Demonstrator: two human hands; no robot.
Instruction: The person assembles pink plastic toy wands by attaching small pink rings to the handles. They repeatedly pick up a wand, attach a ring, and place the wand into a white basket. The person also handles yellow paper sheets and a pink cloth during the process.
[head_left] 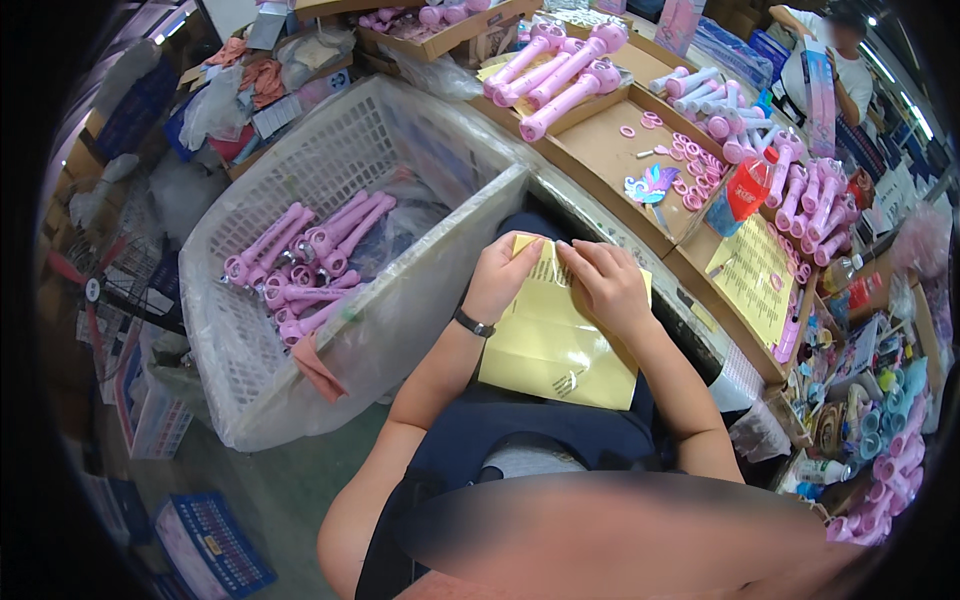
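A glossy yellow sheet (545,345) with small printed dark marks, like a label sheet, lies across my lap, creased in the middle. My left hand (497,283) is closed on its upper left corner, thumb and fingers pinching the edge. At the top edge, my right hand (610,290) grips the sheet with bent fingers, close beside the left one. A dark band (474,322) is around my left wrist. Whether a label is between my fingertips is too small to tell.
A white plastic-lined crate (355,350) with several pink wand-like handles (318,240) stands at my left. Ahead, cardboard trays (590,165) hold more handles, pink rings (690,165) and another yellow sheet (752,275). A red-labelled bottle (742,193) stands there. Another person (850,70) is far right.
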